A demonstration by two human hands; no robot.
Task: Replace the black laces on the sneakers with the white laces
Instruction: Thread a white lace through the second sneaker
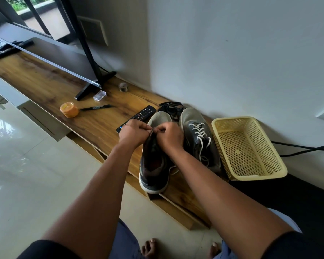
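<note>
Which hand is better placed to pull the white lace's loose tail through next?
Probably the right hand: the loose tail trails under its forearm beside the left sneaker. The left hand sits on the far side.

Both hands, left [133, 132] and right [169, 136], crowd the throat of the left shoe [153, 165], closing it off from above. The right shoe [199, 139] stands just beside it, and the basket [232, 124] hems that in from the right. Behind the toes lie the black laces [171, 107] near the wall [232, 53]. A remote [138, 116] lies at the left hand. Further left the shelf [94, 126] shows bare wood up to the pen [96, 107], orange tub [69, 109] and TV foot [94, 86].
</note>
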